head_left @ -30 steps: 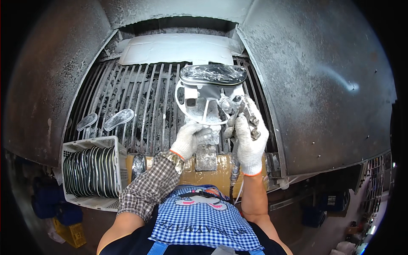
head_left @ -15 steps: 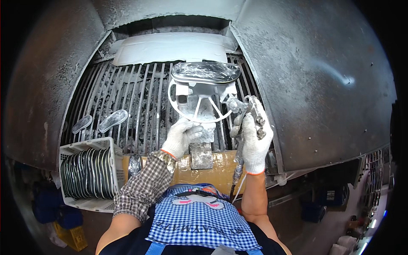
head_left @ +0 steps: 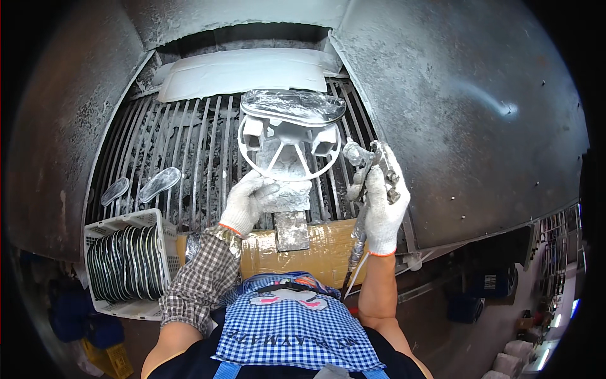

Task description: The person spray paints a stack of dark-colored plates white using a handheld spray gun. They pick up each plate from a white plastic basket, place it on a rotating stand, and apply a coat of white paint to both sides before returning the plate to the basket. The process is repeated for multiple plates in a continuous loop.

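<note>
A white spoked wheel point(head_left: 289, 151), crusted with powder, stands on a stand over the slatted grate. On two blocks above it rests a dark shoe sole point(head_left: 293, 107) with a shiny, film-like upper face. My left hand point(head_left: 248, 201), in a white knit glove, has its fingers curled at the wheel's near-left rim. To the right of the wheel, my gloved right hand point(head_left: 385, 205) is closed around a grimy metal spray gun point(head_left: 361, 163). The gun's head points toward the wheel without touching it. A hose hangs down below the gun. My right-hand fingertips are partly hidden.
Metal booth walls point(head_left: 454, 126) rise on both sides, with a white sheet point(head_left: 243, 72) at the back. Two small insole-shaped pieces point(head_left: 160, 184) lie on the grate point(head_left: 205, 151). At left, a white plastic basket point(head_left: 167, 243) holds several upright soles. Taped cardboard point(head_left: 265, 252) lines the front edge.
The spray gun in my right hand has moved right, away from the wheel. The wheel and its blocks have turned slightly. The whole view has shifted a little; my left hand stays at the rim.
</note>
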The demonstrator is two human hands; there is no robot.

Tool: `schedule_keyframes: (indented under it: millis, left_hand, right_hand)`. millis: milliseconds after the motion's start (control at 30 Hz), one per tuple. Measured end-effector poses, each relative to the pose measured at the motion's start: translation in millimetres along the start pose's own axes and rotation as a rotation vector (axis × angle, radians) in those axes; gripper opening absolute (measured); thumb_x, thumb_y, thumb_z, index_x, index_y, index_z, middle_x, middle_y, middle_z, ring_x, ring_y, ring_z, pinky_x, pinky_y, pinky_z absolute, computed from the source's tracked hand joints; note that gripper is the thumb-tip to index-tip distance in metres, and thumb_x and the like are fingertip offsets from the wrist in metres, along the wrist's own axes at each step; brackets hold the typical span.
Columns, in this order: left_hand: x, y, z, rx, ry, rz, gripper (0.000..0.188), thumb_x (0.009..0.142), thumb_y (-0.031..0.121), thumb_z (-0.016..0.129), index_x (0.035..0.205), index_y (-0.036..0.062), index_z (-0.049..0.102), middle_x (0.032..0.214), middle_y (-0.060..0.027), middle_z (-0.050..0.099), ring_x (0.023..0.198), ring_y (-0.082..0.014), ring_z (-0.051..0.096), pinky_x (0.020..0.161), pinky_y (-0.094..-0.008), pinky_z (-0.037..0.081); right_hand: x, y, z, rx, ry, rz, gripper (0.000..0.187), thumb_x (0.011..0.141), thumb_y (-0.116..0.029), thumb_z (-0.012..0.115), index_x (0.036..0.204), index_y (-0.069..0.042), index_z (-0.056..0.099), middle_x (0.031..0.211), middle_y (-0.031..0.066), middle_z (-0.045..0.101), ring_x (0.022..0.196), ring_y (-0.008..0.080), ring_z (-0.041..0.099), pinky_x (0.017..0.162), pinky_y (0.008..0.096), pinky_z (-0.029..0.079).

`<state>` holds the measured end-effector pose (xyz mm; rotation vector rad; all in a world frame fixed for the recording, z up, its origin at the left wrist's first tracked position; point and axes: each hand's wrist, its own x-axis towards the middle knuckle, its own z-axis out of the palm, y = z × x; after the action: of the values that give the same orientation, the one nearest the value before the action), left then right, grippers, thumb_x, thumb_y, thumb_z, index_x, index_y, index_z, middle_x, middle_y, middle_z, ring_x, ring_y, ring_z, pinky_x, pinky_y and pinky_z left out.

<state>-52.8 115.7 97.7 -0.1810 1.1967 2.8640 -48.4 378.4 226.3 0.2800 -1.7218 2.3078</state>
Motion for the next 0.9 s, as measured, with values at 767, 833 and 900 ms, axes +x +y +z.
schedule_keyframes:
  millis: [767,833,900]
  left_hand:
    - [18,5,-37,-0.090,0.199,0.055,0.040,0.105,0.016,0.056,0.140,-0.0020,0.055,0.120,-0.0202,0.072,0.103,-0.0323,0.074,0.088,-0.0446,0.062]
    - [14,-8,-27,-0.082,0.176,0.003,0.039,0.104,0.017,0.056,0.139,-0.0007,0.057,0.115,-0.0166,0.072,0.101,-0.0307,0.074,0.086,-0.0433,0.062]
    - [10,-23,-17,-0.099,0.083,-0.056,0.040,0.103,0.018,0.058,0.139,-0.0009,0.058,0.115,-0.0161,0.072,0.105,-0.0309,0.072,0.090,-0.0444,0.061]
  right_hand:
    - [-15,-37,-19,-0.018,0.063,0.031,0.050,0.108,-0.012,0.063,0.154,0.004,0.049,0.096,0.0047,0.069,0.073,0.0054,0.060,0.067,0.0213,0.053]
    - [-20,-39,-21,-0.060,0.023,0.028,0.050,0.108,-0.014,0.064,0.153,0.004,0.050,0.097,0.0048,0.070,0.074,0.0063,0.062,0.066,0.0224,0.054]
    - [-22,-38,-23,-0.076,0.031,0.004,0.049,0.108,-0.018,0.063,0.152,0.003,0.053,0.097,0.0049,0.070,0.075,0.0072,0.063,0.066,0.0232,0.054]
